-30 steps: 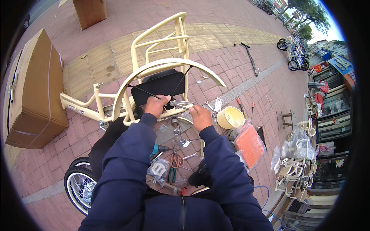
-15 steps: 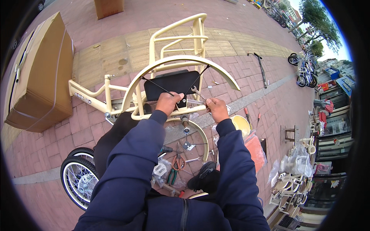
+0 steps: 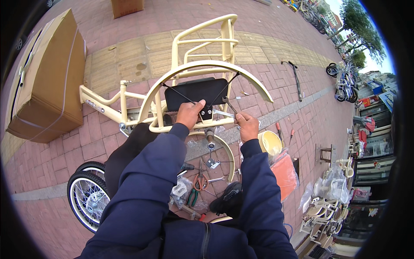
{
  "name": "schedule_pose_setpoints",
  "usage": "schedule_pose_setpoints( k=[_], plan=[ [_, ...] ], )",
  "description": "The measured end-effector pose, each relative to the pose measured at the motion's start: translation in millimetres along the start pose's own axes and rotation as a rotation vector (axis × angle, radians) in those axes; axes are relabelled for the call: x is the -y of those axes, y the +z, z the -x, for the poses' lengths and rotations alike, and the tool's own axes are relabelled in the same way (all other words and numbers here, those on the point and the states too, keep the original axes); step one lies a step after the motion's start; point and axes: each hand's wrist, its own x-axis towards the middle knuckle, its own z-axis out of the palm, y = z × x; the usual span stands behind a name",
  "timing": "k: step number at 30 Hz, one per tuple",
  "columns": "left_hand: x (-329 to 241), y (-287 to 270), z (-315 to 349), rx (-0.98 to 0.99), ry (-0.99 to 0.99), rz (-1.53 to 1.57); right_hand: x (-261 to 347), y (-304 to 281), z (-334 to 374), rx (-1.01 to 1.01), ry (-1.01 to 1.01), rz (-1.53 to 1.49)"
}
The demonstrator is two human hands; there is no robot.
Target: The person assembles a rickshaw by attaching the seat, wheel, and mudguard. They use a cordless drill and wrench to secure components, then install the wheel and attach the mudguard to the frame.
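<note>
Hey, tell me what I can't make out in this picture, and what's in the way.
In the head view:
- Wrenches: the ends inside the right hand, hidden by its fingers.
- Left hand: some fingers, hidden behind the hand itself.
- Farther wheel: mostly hidden by the nearer wheel.
- Far cardboard box: top cut off by the upper edge.
- Distant bicycles: details too small.

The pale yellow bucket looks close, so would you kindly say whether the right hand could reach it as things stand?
Probably yes: the bucket lies just rightward of the right hand, nothing visible between them, though that hand holds a wrench.
</note>
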Motion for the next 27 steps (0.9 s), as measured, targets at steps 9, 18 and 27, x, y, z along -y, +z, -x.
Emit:
schedule_pose_setpoints(
  k=[9,18,27],
  plan=[
    [12,-2,6,-0.18,0.152,-0.324,22,-17,40,-0.194,-0.27,0.076],
    [10,-6,25,-0.096,0.018,0.225,40,65,46,-0.124,-0.198,-0.054],
    [14,-14,21,-0.083,-0.172,0.551,45,80,65,-0.035,0.074,-0.143]
  ],
)
